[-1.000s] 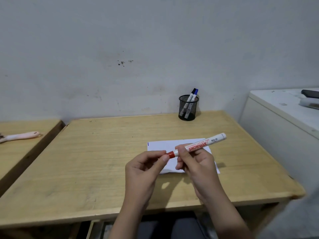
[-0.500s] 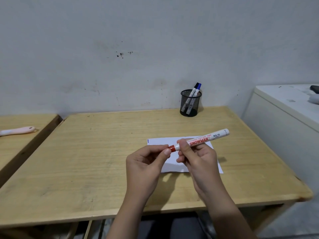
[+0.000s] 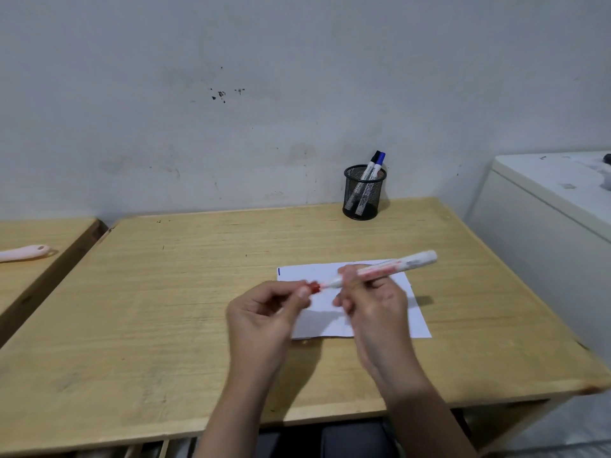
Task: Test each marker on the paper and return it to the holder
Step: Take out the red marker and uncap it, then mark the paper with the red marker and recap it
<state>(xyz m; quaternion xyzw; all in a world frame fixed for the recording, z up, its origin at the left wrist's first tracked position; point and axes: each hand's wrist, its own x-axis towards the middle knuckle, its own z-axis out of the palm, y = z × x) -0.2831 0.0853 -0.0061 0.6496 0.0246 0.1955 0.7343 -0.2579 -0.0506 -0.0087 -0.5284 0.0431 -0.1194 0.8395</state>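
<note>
Two markers [image 3: 373, 170] in holder [image 3: 363, 196] behind paper [image 3: 390, 309], unobstructed

Matt wooden table [image 3: 198, 292], black wire-mesh holder [image 3: 363, 196], smooth white paper [image 3: 410, 312]

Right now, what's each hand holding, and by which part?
Right hand holds the marker by its barrel; left hand pinches its red cap.

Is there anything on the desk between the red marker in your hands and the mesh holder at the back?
Nothing visible. The white-barrelled red marker is over the white paper sheet; only bare wooden desk lies before the black mesh holder.
</note>
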